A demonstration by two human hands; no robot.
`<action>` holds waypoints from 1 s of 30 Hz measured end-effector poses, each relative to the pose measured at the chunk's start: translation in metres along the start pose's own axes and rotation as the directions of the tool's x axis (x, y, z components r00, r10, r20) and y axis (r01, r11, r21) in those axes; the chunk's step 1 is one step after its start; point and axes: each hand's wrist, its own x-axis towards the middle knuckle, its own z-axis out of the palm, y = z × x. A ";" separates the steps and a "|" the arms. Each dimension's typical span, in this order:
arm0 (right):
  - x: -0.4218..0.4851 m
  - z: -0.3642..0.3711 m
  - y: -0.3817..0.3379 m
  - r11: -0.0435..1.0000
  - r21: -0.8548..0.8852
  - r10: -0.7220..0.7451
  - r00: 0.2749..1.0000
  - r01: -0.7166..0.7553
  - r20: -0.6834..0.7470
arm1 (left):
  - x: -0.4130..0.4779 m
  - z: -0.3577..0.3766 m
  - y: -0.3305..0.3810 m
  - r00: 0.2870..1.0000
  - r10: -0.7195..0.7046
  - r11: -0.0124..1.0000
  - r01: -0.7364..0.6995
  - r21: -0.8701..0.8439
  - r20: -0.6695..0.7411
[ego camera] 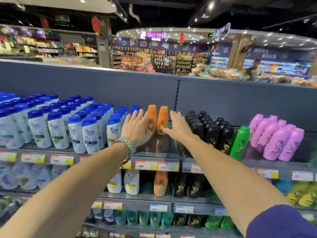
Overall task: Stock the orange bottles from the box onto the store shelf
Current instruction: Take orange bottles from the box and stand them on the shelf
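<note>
— What stood on the top shelf (159,148)?
— Two orange bottles (162,120) upright at the back, white blue-capped bottles (77,129) to their left, black bottles (212,133), one green bottle (240,143) and pink bottles (277,138) to their right.

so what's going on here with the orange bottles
A person is stocking a store shelf. Two orange bottles stand upright side by side at its back, between blue-capped white bottles and black bottles. The left hand and right hand, fingers straight, flank the pair and grip nothing. The shelf space in front of them is bare; no box is in view.
</note>
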 end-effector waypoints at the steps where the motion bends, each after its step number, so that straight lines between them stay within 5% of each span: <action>1: -0.007 0.000 0.000 1.000 0.022 -0.006 1.000 0.005 0.007 | -0.005 -0.004 -0.001 1.000 -0.018 1.000 0.018 -0.002 0.001; 9: -0.049 0.032 0.002 0.993 0.103 -0.056 0.998 0.057 -0.006 | -0.068 0.002 -0.012 0.994 -0.105 0.991 0.104 0.079 0.005; 17: -0.125 0.099 -0.017 0.985 0.171 -0.049 0.982 0.018 0.182 | -0.168 0.048 -0.031 0.999 -0.042 0.997 0.042 0.067 -0.006; 24: -0.205 0.219 -0.035 0.983 0.173 -0.112 0.950 0.063 0.293 | -0.292 0.138 -0.065 0.961 -0.141 0.990 0.140 0.020 0.238; 30: -0.290 0.346 -0.030 0.981 0.194 -0.075 0.893 -0.014 0.444 | -0.379 0.230 -0.088 0.829 -0.256 0.950 0.311 -0.030 0.498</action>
